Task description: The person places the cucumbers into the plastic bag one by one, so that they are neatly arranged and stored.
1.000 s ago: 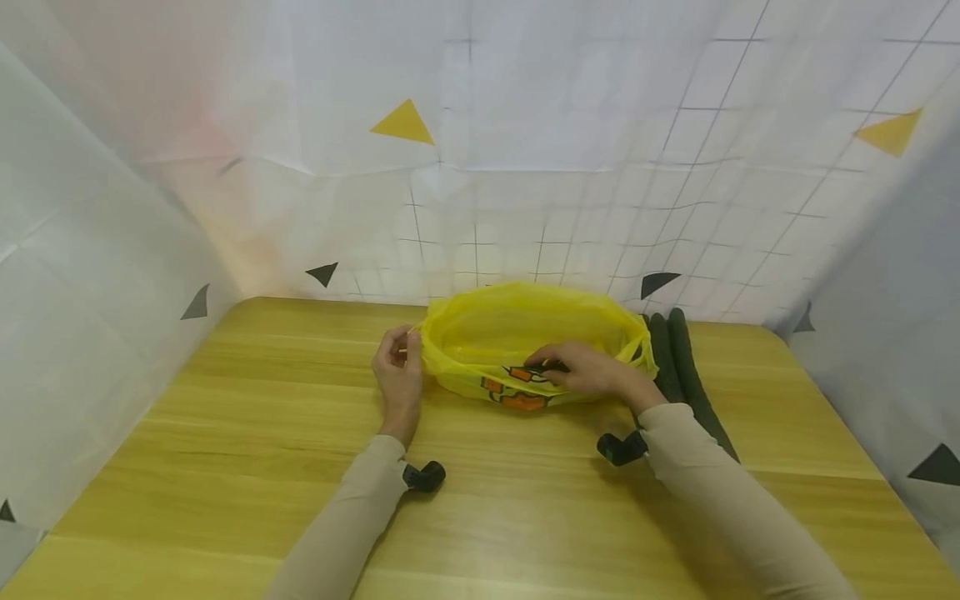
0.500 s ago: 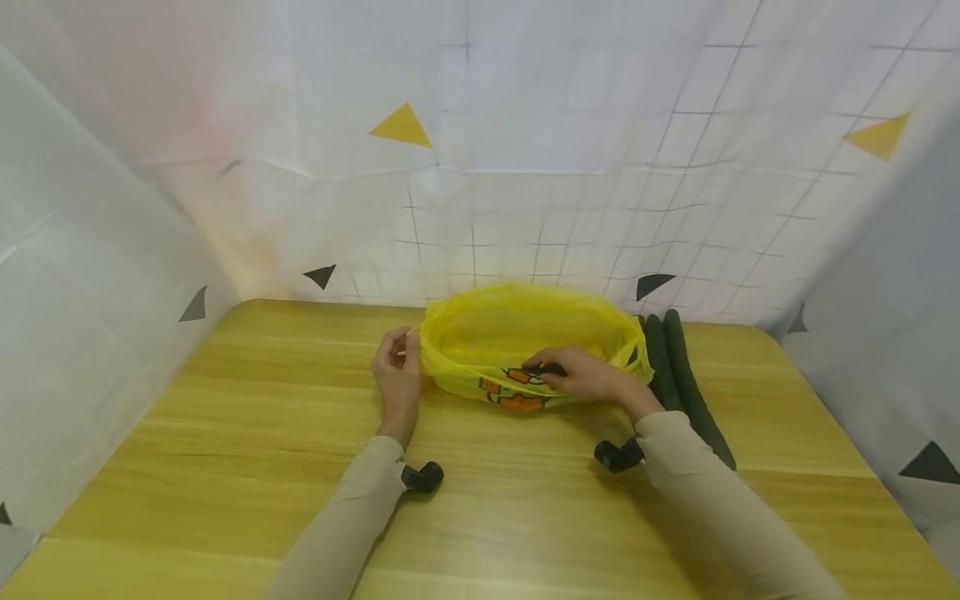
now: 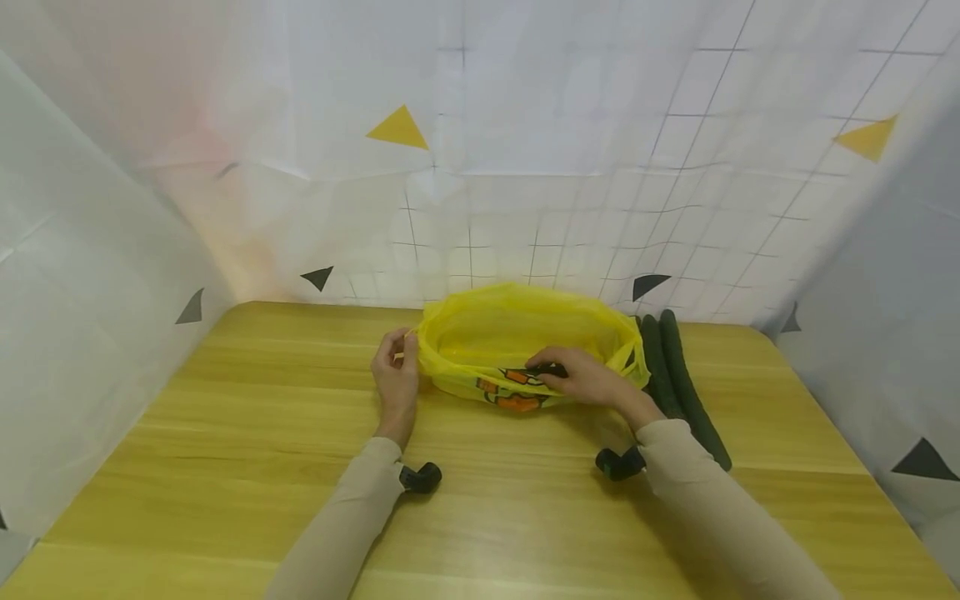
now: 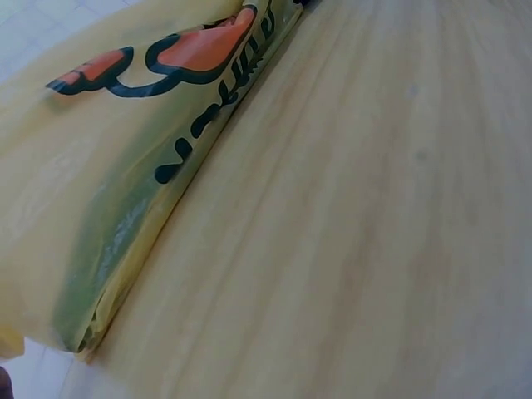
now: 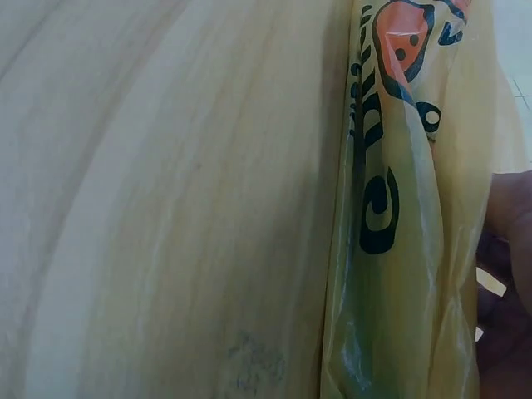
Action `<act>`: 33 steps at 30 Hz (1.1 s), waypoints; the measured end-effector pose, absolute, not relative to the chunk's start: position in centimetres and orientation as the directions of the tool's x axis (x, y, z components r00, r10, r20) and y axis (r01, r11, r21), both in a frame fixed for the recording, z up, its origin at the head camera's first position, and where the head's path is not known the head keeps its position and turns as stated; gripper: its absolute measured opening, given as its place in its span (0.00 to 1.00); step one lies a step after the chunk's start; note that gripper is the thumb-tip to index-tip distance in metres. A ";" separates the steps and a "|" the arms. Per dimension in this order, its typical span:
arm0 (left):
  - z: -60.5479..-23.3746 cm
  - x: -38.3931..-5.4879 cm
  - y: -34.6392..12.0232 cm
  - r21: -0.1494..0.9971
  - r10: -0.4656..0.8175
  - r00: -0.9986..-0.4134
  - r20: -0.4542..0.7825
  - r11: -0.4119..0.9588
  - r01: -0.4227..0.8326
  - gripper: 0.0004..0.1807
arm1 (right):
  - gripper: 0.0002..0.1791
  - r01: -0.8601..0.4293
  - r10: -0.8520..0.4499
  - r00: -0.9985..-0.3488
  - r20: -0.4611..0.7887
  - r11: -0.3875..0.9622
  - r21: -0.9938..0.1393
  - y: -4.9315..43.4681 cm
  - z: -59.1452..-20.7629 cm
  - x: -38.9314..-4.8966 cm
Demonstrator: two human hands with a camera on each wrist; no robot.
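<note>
Head view: left hand [image 3: 396, 375] pinches the left rim of the yellow plastic bag with orange-and-black print [image 3: 517, 337]; right hand [image 3: 588, 377] grips its near rim. Bag rests open on the light wooden table [image 3: 225, 467] between both grips. Two dark green cucumbers [image 3: 678, 379] lie just right of the right-hand grip.

Bare worktop [image 3: 225, 433] lies open left and front of the yellow bag [image 3: 517, 333]; two cucumbers [image 3: 678, 379] block its right side; curtain walls [image 3: 90, 275] close in.

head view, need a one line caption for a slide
Both hands hold a yellow bag open on the table, cucumbers alongside.
</note>
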State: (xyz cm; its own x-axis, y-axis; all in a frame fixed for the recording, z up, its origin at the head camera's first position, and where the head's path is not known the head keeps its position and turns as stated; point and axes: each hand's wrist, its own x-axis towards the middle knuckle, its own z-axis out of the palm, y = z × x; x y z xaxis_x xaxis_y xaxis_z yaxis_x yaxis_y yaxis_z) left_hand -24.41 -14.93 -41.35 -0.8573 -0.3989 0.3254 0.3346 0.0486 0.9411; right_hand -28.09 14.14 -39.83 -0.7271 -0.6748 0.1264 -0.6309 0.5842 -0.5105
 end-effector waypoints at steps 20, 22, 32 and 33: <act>-41.3 -24.4 -14.9 0.941 -0.398 -0.858 0.324 0.041 0.336 0.14 | 0.12 -0.629 -0.598 -0.761 0.252 0.583 -0.513 16.3 -38.6 -27.2; -41.3 -24.4 -14.9 0.943 -0.398 -0.860 0.320 0.043 0.331 0.14 | 0.12 -0.625 -0.593 -0.765 0.253 0.585 -0.517 16.6 -38.5 -27.0; -41.2 -24.2 -14.8 0.943 -0.402 -0.858 0.321 0.049 0.330 0.14 | 0.12 -0.639 -0.566 -0.760 0.319 0.561 -0.526 18.2 -38.6 -26.1; -41.2 -24.3 -14.8 0.942 -0.402 -0.857 0.322 0.049 0.331 0.14 | 0.12 -0.642 -0.562 -0.759 0.329 0.564 -0.519 18.4 -38.7 -26.0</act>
